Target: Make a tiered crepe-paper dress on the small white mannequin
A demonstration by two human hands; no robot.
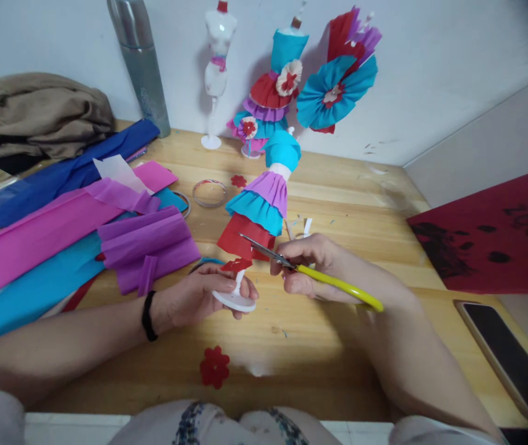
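Observation:
My left hand (pixel 199 292) is closed around the stem and round white base (pixel 234 301) of a small mannequin, which leans away from me over the table. The mannequin wears a paper dress (pixel 264 198) with a blue top, a white waist and tiers of purple, blue and red crepe paper. In my right hand (pixel 313 266) I grip scissors (pixel 342 286) with yellow handles. Their blades lie across the red bottom tier, pointing left. A loose red strip of paper (pixel 237 264) hangs by the stem, just above my left fingers.
Crepe paper sheets (pixel 36 228) cover the left side. A grey bottle (pixel 141 74), a bare white mannequin (pixel 217 68) and dressed mannequins (pixel 276 86) stand along the wall. Tape rolls (pixel 209 193) lie mid-table, a red paper flower (pixel 214 366) in front, a phone (pixel 500 352) at right.

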